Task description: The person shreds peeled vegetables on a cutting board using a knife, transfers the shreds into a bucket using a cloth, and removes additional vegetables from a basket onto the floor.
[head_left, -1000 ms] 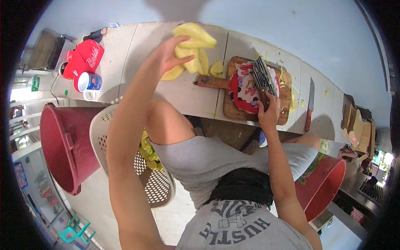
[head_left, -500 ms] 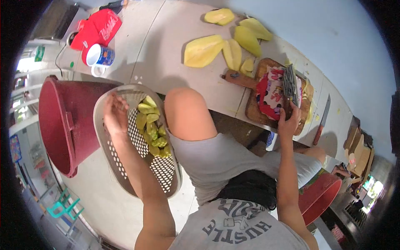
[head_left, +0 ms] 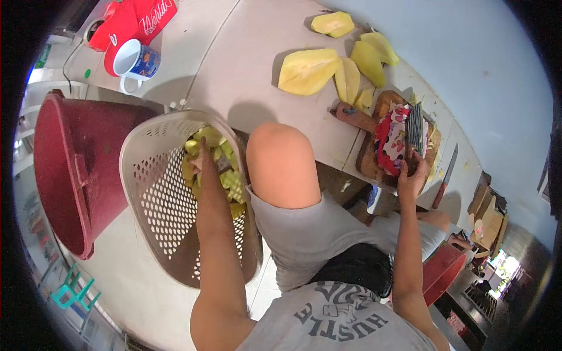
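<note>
My left hand point(head_left: 203, 159) reaches down into a beige laundry-style basket point(head_left: 153, 193), in among yellow-green fruit pieces point(head_left: 225, 161) heaped along its right side. The pieces partly hide its fingers. On the table, my right hand point(head_left: 413, 174) has thumb and fingers closed on the near end of a dark grey, ridged strip point(head_left: 414, 131). The strip lies over a red and white patterned cloth point(head_left: 389, 140) on a wooden board point(head_left: 367, 164). A brown wooden handle point(head_left: 354, 117) sticks out to the left from there.
Yellow papaya halves point(head_left: 308, 71) lie on the tiled table point(head_left: 246, 35) beyond my knee. A knife point(head_left: 446, 177) rests right of the board. At left stand a maroon bin point(head_left: 88, 169), a mug point(head_left: 137, 61) and a red bag point(head_left: 137, 23). Another red tub point(head_left: 443, 275) is at lower right.
My left hand has gone from above the basket's left side down and right into the fruit pieces. The right hand stays at the strip. The view has shifted slightly.
</note>
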`<state>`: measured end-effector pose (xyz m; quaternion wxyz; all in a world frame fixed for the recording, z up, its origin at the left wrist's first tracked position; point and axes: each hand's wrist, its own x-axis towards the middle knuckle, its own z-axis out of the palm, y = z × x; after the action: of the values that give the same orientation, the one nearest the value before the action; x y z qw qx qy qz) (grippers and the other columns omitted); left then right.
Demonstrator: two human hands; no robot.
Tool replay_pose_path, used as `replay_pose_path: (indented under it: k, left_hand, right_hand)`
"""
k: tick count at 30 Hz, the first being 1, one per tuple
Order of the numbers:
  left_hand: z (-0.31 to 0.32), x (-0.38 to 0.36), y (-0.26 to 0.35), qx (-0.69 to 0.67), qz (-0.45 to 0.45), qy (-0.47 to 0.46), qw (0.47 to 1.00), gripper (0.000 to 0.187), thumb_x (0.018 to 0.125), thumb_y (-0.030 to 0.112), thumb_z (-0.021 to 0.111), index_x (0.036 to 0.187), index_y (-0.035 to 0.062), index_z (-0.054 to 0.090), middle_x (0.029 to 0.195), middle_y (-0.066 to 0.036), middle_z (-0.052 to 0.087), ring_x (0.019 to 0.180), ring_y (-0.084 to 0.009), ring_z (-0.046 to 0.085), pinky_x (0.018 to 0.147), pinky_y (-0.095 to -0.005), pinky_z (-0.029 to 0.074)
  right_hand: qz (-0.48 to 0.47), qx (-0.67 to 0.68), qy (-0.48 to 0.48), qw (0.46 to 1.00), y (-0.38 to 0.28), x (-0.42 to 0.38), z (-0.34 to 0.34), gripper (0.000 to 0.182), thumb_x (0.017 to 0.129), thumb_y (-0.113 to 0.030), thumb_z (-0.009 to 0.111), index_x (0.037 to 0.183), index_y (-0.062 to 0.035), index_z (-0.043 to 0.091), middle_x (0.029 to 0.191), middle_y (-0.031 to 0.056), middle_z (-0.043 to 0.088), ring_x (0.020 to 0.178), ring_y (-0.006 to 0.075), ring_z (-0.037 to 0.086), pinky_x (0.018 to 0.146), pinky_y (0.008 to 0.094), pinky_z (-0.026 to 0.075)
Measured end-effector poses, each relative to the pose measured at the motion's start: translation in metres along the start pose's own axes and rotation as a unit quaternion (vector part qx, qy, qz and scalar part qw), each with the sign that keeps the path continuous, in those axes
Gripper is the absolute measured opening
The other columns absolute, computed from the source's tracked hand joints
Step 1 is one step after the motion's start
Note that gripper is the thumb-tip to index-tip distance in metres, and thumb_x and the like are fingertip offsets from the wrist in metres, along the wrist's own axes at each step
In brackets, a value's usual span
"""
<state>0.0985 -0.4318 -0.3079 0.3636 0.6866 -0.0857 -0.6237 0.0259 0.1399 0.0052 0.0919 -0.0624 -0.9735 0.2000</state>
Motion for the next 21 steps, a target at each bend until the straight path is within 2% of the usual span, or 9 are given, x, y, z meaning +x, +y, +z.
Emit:
replay_pose_path:
  k: [2,3,8,11,17,19,21]
  left_hand:
    - [0.007,0.007,-0.006,0.231,0.041,0.026,0.972,0.098,0.076,0.047,0.082,0.154,0.0149,0.033,0.163,-0.021,0.012,0.144,-0.0440,0.025,0.110,-0.0567,0.036]
    - [0.008,0.005,-0.006,0.270,0.040,0.022,0.962,0.096,0.077,0.049,0.081,0.154,0.0147,0.034,0.161,-0.021,0.015,0.143,-0.0431,0.027,0.109,-0.0558,0.036]
    - [0.009,-0.001,-0.012,0.338,0.019,0.001,0.941,0.088,0.080,0.054,0.074,0.150,0.0137,0.039,0.155,-0.017,0.027,0.136,-0.0382,0.036,0.105,-0.0509,0.041]
    - [0.016,0.001,-0.005,0.378,0.002,-0.023,0.926,0.084,0.083,0.058,0.070,0.148,0.0131,0.042,0.151,-0.014,0.035,0.131,-0.0353,0.042,0.103,-0.0480,0.043]
    - [0.013,0.003,0.017,0.435,-0.043,-0.098,0.894,0.079,0.087,0.065,0.062,0.144,0.0118,0.048,0.143,-0.010,0.050,0.123,-0.0295,0.053,0.098,-0.0422,0.048]
    - [0.009,-0.002,0.022,0.465,-0.038,-0.092,0.880,0.078,0.089,0.067,0.060,0.142,0.0114,0.050,0.140,-0.008,0.055,0.120,-0.0275,0.057,0.097,-0.0402,0.050]
    - [0.006,-0.009,0.025,0.518,-0.002,-0.030,0.855,0.074,0.088,0.064,0.063,0.138,0.0095,0.053,0.131,-0.009,0.061,0.110,-0.0278,0.062,0.088,-0.0399,0.054]
  right_hand:
    - [0.011,-0.036,-0.017,0.999,-0.004,0.001,-0.001,0.043,0.091,-0.011,0.070,0.130,0.0009,0.055,0.119,0.0209,0.062,0.111,0.0345,0.063,0.097,0.0415,0.049]
    - [0.003,-0.034,-0.007,0.999,-0.006,0.001,-0.001,0.042,0.091,-0.011,0.070,0.129,0.0004,0.056,0.117,0.0208,0.062,0.109,0.0350,0.064,0.096,0.0417,0.050]
    - [-0.002,-0.056,-0.004,0.998,-0.007,-0.002,-0.001,0.041,0.090,-0.008,0.070,0.128,0.0007,0.056,0.116,0.0201,0.062,0.107,0.0335,0.064,0.095,0.0409,0.050]
    - [-0.010,-0.012,0.001,1.000,-0.006,0.000,0.001,0.040,0.091,-0.006,0.069,0.128,0.0013,0.056,0.116,0.0190,0.062,0.108,0.0308,0.064,0.095,0.0400,0.051]
    - [0.028,-0.034,-0.022,0.999,-0.008,-0.001,-0.002,0.041,0.091,-0.003,0.068,0.130,0.0023,0.054,0.119,0.0182,0.062,0.112,0.0294,0.064,0.100,0.0389,0.049]
    - [0.012,-0.037,-0.014,0.999,-0.007,-0.001,0.000,0.041,0.092,-0.001,0.067,0.130,0.0023,0.053,0.121,0.0184,0.062,0.114,0.0291,0.064,0.101,0.0390,0.049]
    - [0.015,-0.025,-0.017,0.999,-0.009,-0.001,-0.001,0.041,0.092,0.000,0.067,0.131,0.0022,0.053,0.121,0.0183,0.062,0.114,0.0290,0.063,0.101,0.0393,0.049]
